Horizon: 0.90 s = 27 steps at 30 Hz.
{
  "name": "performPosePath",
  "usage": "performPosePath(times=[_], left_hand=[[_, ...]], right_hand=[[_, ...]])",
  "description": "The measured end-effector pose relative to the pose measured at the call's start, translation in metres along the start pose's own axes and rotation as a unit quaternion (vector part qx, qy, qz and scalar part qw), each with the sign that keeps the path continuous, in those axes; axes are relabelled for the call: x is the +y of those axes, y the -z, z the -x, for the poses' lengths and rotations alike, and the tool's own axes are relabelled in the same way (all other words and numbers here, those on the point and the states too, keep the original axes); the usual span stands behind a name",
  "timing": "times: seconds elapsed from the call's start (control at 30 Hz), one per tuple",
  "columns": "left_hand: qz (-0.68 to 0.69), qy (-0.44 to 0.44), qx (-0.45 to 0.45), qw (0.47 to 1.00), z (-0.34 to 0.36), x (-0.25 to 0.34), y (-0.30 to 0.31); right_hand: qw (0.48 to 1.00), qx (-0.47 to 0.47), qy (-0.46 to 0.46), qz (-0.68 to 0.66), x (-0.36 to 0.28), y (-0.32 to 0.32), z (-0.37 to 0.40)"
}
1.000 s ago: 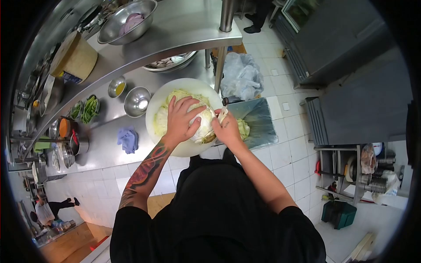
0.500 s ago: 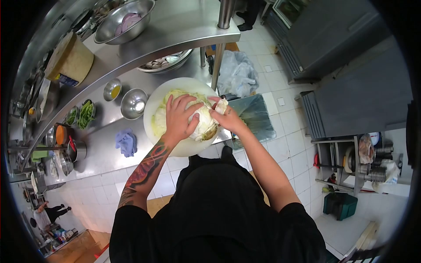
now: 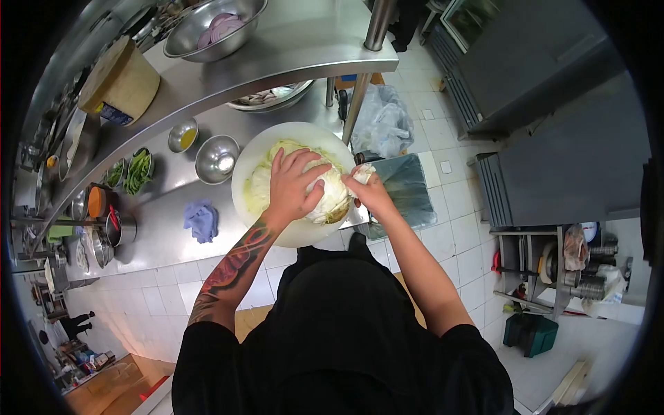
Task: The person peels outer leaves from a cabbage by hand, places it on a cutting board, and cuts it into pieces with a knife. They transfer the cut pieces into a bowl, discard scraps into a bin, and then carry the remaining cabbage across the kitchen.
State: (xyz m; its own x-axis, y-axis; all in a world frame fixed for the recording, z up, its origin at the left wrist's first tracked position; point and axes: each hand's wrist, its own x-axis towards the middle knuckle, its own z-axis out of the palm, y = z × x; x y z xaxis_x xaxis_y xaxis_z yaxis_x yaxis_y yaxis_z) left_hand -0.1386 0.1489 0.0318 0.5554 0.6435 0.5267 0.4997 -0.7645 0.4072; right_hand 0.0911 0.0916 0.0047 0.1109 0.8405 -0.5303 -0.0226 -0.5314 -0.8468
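A round white board or tray (image 3: 277,232) lies at the counter's front edge with a pale cabbage (image 3: 334,194) on it. Loose yellow-green leaves (image 3: 259,185) spread at the cabbage's left. My left hand (image 3: 296,185) rests on top of the cabbage, its fingers spread. At the right side of the cabbage, my right hand (image 3: 370,190) is closed round a whitish leaf piece (image 3: 362,173). A dark handle shows partly behind that hand; what it belongs to is hidden.
A lined bin (image 3: 408,190) stands at the right, below a clear plastic bag (image 3: 380,121). Metal bowls (image 3: 217,159), a blue cloth (image 3: 201,220) and green vegetables (image 3: 139,171) sit on the counter's left. A steel shelf (image 3: 304,52) overhangs the back. Another person (image 3: 69,325) is far off.
My right hand has moved slightly right, away from the cabbage, with the whitish piece in it. My left hand stays on the cabbage. The view has shifted slightly.
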Motion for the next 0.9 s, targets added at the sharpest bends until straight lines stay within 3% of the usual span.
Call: performPosePath(times=[0.03,0.1,0.13,0.2,0.37,0.47,0.53,0.67,0.73,0.77,0.8,0.87,0.9], left_hand=[[-0.003,-0.003,-0.002,1.000,0.000,0.002,0.001],[-0.005,-0.010,-0.006,1.000,0.000,0.003,-0.001],[-0.009,-0.007,-0.008,1.000,-0.001,0.001,-0.002],[-0.012,-0.009,-0.011,1.000,-0.003,0.000,-0.003],[-0.002,-0.010,-0.021,1.000,-0.002,0.002,0.002],[-0.011,-0.001,-0.014,1.000,-0.001,0.000,-0.002],[-0.015,-0.004,-0.019,1.000,-0.002,0.001,0.000],[-0.016,0.000,-0.020,1.000,-0.005,0.002,0.000],[-0.017,0.002,-0.017,1.000,-0.002,0.000,0.001],[-0.015,0.004,-0.014,1.000,-0.002,-0.001,0.000],[-0.015,0.005,-0.013,1.000,-0.002,-0.001,0.000],[-0.007,0.005,-0.012,1.000,0.002,-0.001,0.004],[-0.009,0.008,-0.014,1.000,0.005,-0.003,0.004]], right_hand=[[1.000,0.000,-0.001,0.001,0.004,0.000,-0.004],[0.972,0.039,0.205,0.111,0.011,0.000,-0.011],[0.972,0.043,0.206,0.108,0.009,0.001,-0.012],[0.921,0.061,0.315,0.222,0.001,0.001,-0.010],[0.915,0.087,0.310,0.245,-0.001,0.004,0.006],[0.936,0.091,0.268,0.208,-0.017,0.011,0.023],[0.990,0.008,0.066,0.128,-0.025,0.016,0.022],[0.996,-0.016,0.069,0.050,-0.005,0.006,0.010],[0.959,0.100,0.242,0.105,0.009,-0.005,0.027],[0.930,0.117,0.315,0.152,0.013,-0.002,0.039],[0.930,0.116,0.315,0.153,0.022,-0.001,0.044],[0.865,0.132,0.454,0.170,0.042,-0.001,0.048],[0.854,0.119,0.467,0.198,0.039,0.000,0.053]])
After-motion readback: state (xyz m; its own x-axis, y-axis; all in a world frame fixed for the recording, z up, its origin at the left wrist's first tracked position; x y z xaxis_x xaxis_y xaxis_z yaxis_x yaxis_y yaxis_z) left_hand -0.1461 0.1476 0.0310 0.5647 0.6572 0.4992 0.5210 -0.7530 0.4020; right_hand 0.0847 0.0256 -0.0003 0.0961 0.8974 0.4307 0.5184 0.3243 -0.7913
